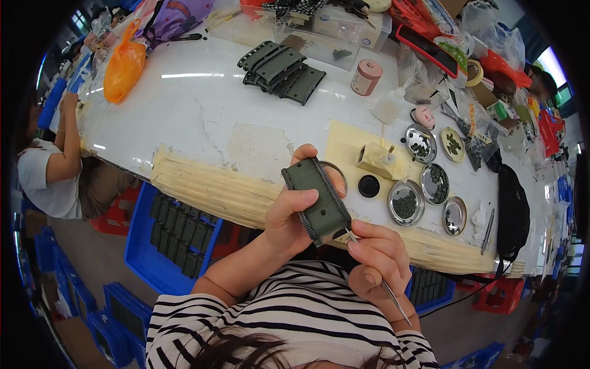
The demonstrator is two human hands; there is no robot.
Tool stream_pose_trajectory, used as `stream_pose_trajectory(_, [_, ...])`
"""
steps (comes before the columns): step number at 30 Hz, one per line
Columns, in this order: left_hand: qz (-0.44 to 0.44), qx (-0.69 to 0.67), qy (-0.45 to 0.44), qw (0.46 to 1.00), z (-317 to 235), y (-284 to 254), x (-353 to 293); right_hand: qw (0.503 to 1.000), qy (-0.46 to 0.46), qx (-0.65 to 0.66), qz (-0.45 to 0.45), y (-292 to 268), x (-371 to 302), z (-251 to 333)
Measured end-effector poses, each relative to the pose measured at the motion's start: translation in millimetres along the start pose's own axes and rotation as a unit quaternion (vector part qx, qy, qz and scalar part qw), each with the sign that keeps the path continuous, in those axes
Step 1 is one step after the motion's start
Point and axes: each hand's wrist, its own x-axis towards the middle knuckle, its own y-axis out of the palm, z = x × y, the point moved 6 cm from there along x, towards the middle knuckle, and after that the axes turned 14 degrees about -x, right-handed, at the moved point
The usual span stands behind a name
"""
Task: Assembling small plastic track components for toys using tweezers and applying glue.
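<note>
- Head view: the left hand (286, 215) is wrapped around a green part (316, 184), thumb flat on its face, other fingers behind
- The part is held up, tilted, in front of the striped shirt (295, 307), above the table's near edge
- The right hand (381, 258) pinches a thin metal tool (396, 301) – its tip is at the part's lower right corner, though whether it touches cannot be told
- Right of the part, on the table (184, 107), are a yellow block (376, 161), a black cap (369, 186) and four steel dishes (410, 187) with small pieces in them
- Tweezers (487, 232) lie beyond the dishes, near a black bag (513, 209)
- Farther back: a pile of similar green parts (270, 71), then a pink jar (367, 77) to its right
- An orange bag (123, 67) sits at the far left
- Below the table, a blue crate (140, 246) holds more green parts – a co-worker (52, 178) sits at the left
</note>
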Motion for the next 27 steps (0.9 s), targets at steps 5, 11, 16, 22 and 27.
stream_pose_trajectory(5, [0.008,-0.005,0.009,1.000,0.3,0.0,0.0,1.000,-0.001,-0.002,-0.007,1.1,-0.7,0.8])
stream_pose_trajectory(11, [0.000,-0.001,0.025,1.000,0.4,-0.1,-0.7,1.000,-0.002,-0.013,-0.019,3.3,-2.5,0.9])
stream_pose_trajectory(16, [-0.005,-0.005,0.040,0.999,2.2,-1.9,-2.1,0.999,-0.006,-0.023,-0.030,5.2,-5.9,-0.8])
stream_pose_trajectory(22, [-0.005,0.010,0.043,0.999,2.2,-2.4,-2.4,1.000,0.007,0.007,-0.021,4.5,-5.5,-3.1])
stream_pose_trajectory(27, [-0.003,0.024,0.044,0.999,2.9,-2.0,-1.2,1.000,0.010,0.009,-0.012,3.3,-6.7,-3.9])
